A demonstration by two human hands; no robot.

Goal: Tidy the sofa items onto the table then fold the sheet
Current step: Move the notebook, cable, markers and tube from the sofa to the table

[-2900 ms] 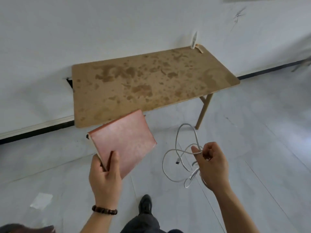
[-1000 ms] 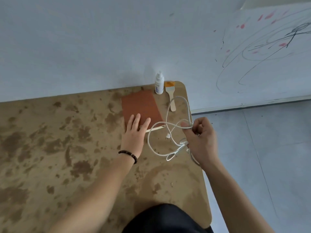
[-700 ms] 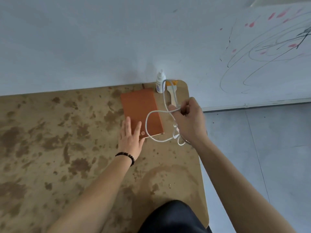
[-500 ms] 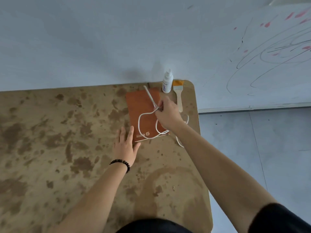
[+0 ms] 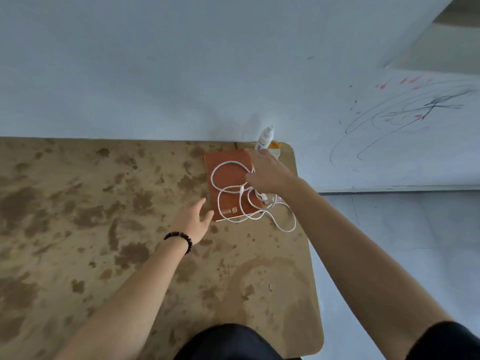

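A stained wooden table (image 5: 78,216) stands against a white wall (image 5: 155,61), and the first sofa items have just landed on it. Half a second ago the right hand (image 5: 267,175) was lowering the white charging cable (image 5: 233,193) in a pinch; now the cable lies in loose loops across the orange notebook (image 5: 228,178), one loop trailing off onto the tabletop near the right edge. The right hand hovers over the notebook's far right corner with its fingers spread and loose; whether a fingertip touches a strand cannot be told. The left hand (image 5: 193,222), a dark bead bracelet (image 5: 179,239) at its wrist, has drawn back from the cover it was steadying a second ago and now sits open and empty just beside the notebook's near left corner.

For the task, that likely means this carry is done: notebook and cable are delivered, and both hands are free to fetch whatever remains before the sheet is folded. Neither sofa nor sheet is in view.

The count, largest first: one table, one notebook, one cable, one small white spray bottle (image 5: 265,140) upright at the far right corner by the wall, and one brush (image 5: 274,148) with an orange part beside it, mostly hidden behind the right hand.
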